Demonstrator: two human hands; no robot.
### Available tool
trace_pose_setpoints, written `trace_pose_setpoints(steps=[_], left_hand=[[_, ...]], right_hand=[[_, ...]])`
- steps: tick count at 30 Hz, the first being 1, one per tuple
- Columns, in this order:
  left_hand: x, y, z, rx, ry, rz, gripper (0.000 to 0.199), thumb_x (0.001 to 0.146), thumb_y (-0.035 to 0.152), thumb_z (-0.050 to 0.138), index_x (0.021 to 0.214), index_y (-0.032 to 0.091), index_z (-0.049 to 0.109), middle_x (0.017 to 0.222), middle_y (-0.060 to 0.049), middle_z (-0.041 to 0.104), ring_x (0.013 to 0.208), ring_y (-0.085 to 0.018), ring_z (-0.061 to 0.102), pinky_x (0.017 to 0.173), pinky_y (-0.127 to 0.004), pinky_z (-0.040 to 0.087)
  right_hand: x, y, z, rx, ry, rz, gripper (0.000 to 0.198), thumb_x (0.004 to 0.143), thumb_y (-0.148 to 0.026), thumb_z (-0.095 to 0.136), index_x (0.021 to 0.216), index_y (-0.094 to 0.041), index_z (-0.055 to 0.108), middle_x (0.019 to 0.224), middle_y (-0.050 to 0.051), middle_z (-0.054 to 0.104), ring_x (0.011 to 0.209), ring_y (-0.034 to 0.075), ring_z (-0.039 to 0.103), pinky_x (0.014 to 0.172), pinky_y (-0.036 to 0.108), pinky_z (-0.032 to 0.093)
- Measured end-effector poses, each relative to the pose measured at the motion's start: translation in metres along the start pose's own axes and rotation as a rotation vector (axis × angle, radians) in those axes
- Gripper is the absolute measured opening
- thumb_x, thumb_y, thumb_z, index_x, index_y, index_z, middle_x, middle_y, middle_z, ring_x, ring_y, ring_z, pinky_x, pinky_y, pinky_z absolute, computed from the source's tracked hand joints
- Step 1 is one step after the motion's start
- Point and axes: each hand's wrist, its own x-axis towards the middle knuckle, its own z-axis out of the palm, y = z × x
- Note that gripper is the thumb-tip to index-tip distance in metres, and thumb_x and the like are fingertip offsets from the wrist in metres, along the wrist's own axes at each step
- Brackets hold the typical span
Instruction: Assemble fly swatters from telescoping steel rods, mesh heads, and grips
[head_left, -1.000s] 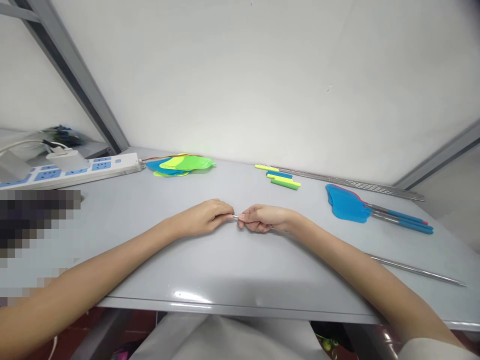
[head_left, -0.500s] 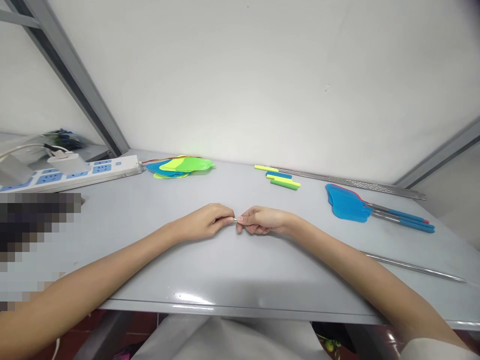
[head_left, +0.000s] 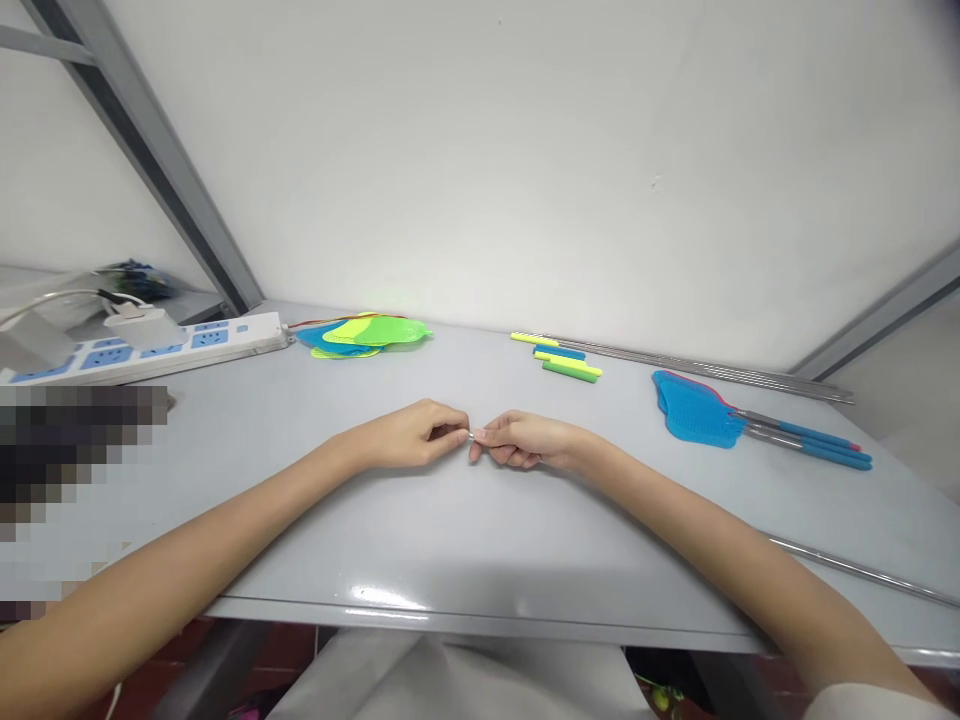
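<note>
A thin metal rod (head_left: 862, 571) runs from between my hands, under my right forearm, and out at the right; its middle is hidden by the arm. My left hand (head_left: 420, 437) pinches the rod's tip between thumb and forefinger. Just beside it, my right hand (head_left: 521, 440) grips the same end with thumb and curled fingers. Only a short silvery bit shows between the fingertips. Both hands are low over the grey table (head_left: 480, 530).
Green, yellow and blue fly swatter heads (head_left: 390, 329) lie at the back left beside a white power strip (head_left: 262, 338). Coloured sleeves (head_left: 574, 372) and metal rods (head_left: 712, 366) lie along the wall. Blue fly swatters (head_left: 697, 410) with handles rest at the right.
The rod's visible stretch at the right has swung nearer the table's front edge. My left hand has lifted slightly, and both hands keep their pinch.
</note>
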Motion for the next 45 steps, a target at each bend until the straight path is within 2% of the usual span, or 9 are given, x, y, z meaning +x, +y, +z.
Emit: trace_pose_setpoints(steps=[7, 11, 16, 31, 45], left_hand=[[0.001, 0.005, 0.000, -0.056, -0.022, 0.026, 0.030, 0.080, 0.035, 0.032, 0.076, 0.015, 0.054, 0.067, 0.000, 0.056, 0.054, -0.008, 0.042, 0.051, -0.019, 0.030], [0.003, 0.003, 0.001, -0.037, 0.006, 0.019, 0.035, 0.082, 0.037, 0.029, 0.072, 0.015, 0.054, 0.063, 0.000, 0.054, 0.054, -0.008, 0.043, 0.053, -0.019, 0.031], [0.003, 0.003, 0.001, -0.062, 0.006, 0.034, 0.035, 0.083, 0.036, 0.028, 0.073, 0.016, 0.055, 0.069, 0.001, 0.056, 0.056, -0.008, 0.044, 0.053, -0.018, 0.031], [0.003, 0.004, 0.001, -0.038, -0.003, 0.057, 0.033, 0.084, 0.032, 0.027, 0.076, 0.017, 0.055, 0.070, 0.000, 0.056, 0.060, -0.008, 0.046, 0.059, -0.018, 0.033], [0.001, 0.002, -0.007, 0.160, 0.073, 0.098, 0.024, 0.082, 0.030, 0.036, 0.082, 0.021, 0.058, 0.074, 0.001, 0.058, 0.071, -0.011, 0.049, 0.070, -0.022, 0.031]], right_hand=[[-0.001, -0.003, 0.001, 0.015, 0.013, 0.011, 0.033, 0.074, -0.040, 0.046, 0.082, -0.010, 0.057, 0.050, -0.006, 0.023, 0.039, 0.002, 0.015, 0.033, 0.017, 0.010], [-0.002, -0.003, 0.001, 0.023, 0.011, 0.015, 0.033, 0.075, -0.039, 0.043, 0.082, -0.010, 0.057, 0.051, -0.006, 0.026, 0.038, 0.002, 0.015, 0.033, 0.017, 0.011], [-0.002, -0.003, 0.000, 0.035, -0.001, 0.006, 0.035, 0.076, -0.040, 0.041, 0.084, -0.010, 0.057, 0.051, -0.005, 0.031, 0.037, 0.002, 0.017, 0.032, 0.017, 0.012], [0.002, 0.001, -0.007, 0.046, -0.070, -0.007, 0.036, 0.078, -0.039, 0.039, 0.088, -0.009, 0.057, 0.051, -0.002, 0.045, 0.033, 0.002, 0.028, 0.030, 0.016, 0.018], [0.002, 0.003, -0.012, 0.067, -0.040, -0.029, 0.035, 0.080, -0.040, 0.035, 0.091, -0.013, 0.055, 0.057, -0.001, 0.047, 0.034, 0.002, 0.033, 0.029, 0.015, 0.024]])
